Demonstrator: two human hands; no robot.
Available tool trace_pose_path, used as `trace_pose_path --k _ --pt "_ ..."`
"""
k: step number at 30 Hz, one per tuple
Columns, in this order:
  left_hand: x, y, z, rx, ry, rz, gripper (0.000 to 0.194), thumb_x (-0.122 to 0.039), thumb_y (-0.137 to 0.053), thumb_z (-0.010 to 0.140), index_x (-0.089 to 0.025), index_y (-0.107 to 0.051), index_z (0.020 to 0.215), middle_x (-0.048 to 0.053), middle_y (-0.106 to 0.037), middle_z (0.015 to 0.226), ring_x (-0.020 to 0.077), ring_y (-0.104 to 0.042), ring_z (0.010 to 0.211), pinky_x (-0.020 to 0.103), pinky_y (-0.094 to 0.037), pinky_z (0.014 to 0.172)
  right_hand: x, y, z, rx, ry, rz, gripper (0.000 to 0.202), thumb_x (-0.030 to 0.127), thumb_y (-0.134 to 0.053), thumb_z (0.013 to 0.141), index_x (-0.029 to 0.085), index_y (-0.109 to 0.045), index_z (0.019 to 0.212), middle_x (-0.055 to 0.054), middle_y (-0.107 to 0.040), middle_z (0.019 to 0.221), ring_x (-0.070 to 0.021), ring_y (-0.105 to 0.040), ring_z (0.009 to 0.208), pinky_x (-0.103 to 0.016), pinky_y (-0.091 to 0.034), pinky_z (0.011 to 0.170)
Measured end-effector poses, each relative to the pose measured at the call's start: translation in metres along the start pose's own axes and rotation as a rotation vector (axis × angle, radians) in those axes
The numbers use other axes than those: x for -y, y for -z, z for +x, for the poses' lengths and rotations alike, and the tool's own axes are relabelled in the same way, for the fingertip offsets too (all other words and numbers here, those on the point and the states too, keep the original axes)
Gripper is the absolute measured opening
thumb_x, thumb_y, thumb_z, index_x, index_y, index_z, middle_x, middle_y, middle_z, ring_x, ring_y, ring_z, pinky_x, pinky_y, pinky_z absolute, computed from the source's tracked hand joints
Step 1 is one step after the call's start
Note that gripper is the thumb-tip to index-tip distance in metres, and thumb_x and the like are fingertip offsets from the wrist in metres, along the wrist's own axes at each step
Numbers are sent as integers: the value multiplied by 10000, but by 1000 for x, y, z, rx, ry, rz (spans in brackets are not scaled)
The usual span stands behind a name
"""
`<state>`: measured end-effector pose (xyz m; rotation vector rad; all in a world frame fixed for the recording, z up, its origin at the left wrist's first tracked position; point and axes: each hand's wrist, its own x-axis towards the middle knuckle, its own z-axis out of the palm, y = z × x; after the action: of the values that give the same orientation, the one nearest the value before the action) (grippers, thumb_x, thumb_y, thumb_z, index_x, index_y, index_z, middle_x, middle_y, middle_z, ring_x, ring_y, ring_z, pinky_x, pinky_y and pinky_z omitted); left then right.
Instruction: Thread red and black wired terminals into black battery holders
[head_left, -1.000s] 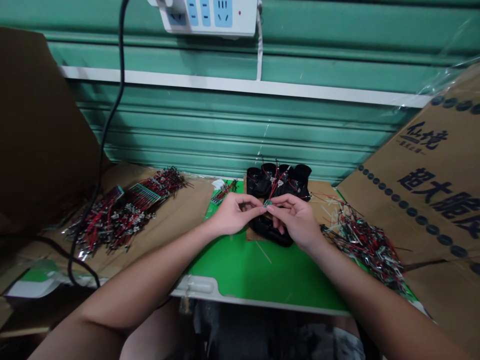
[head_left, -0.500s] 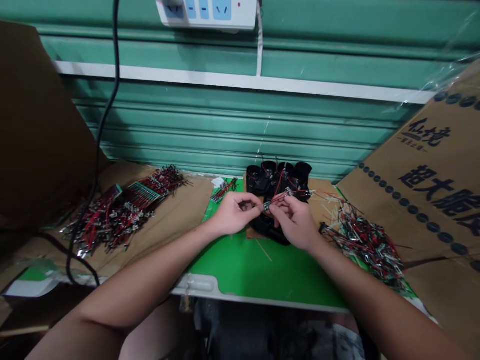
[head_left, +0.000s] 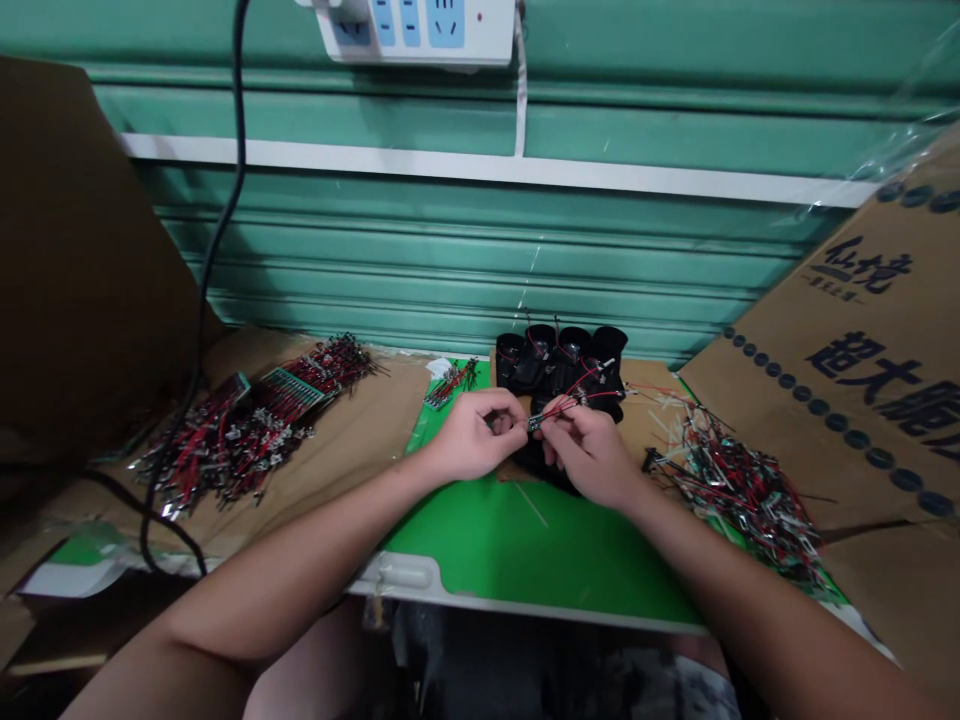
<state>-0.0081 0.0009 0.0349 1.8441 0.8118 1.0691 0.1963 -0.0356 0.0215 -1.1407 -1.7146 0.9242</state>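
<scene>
Between my hands is a small circuit board (head_left: 534, 424) with red and black wires running up to the right. My left hand (head_left: 484, 432) pinches its left end, thumb and forefinger together. My right hand (head_left: 589, 445) is closed on its right end and the wires. Just behind are several black cup-shaped housings (head_left: 574, 350) with thin wires sticking out. Another black part lies under my right hand, partly hidden. To the right is a tangled pile of wired boards (head_left: 750, 490). A small bundle of wired boards (head_left: 452, 383) lies behind my left hand.
Large heaps of wired boards (head_left: 255, 420) lie on brown cardboard (head_left: 360, 430) at the left. A black cable (head_left: 240, 100) hangs down at the left. A printed carton (head_left: 847, 370) stands at the right. The green tabletop (head_left: 525, 560) has a pale front edge.
The view has shifted slightly. The wires from the held board now angle up more to the right, and my right fingers have curled a little differently. Both hands remain together at the board.
</scene>
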Motion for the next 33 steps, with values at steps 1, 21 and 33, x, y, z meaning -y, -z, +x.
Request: trace_pose_path --k 1,21,33 --pt "-1 0 0 2 -20 1 66 -222 -699 794 -172 -712 753 28 -650 723 146 -543 652 261 -413 618 -1 -1 0 5 -7 35 277 449 -595 1034 204 -624 907 -1 -655 636 -141 -573 518 -264 -436 507" --pt "4 0 -1 -99 -312 126 109 -182 -705 879 -177 -723 772 31 -673 717 148 -599 657 279 -481 640 11 -4 2 -59 -111 293 265 448 -716 893 195 -644 856 8 -635 577 -141 -586 448 -242 -452 400" --pt "5 2 6 -246 -310 30 128 -217 -731 911 -167 -760 797 64 -753 792 162 -671 723 274 -526 653 9 4 4 -93 -183 134 114 316 -680 767 208 -648 785 24 -607 557 -159 -607 438 -249 -459 402"
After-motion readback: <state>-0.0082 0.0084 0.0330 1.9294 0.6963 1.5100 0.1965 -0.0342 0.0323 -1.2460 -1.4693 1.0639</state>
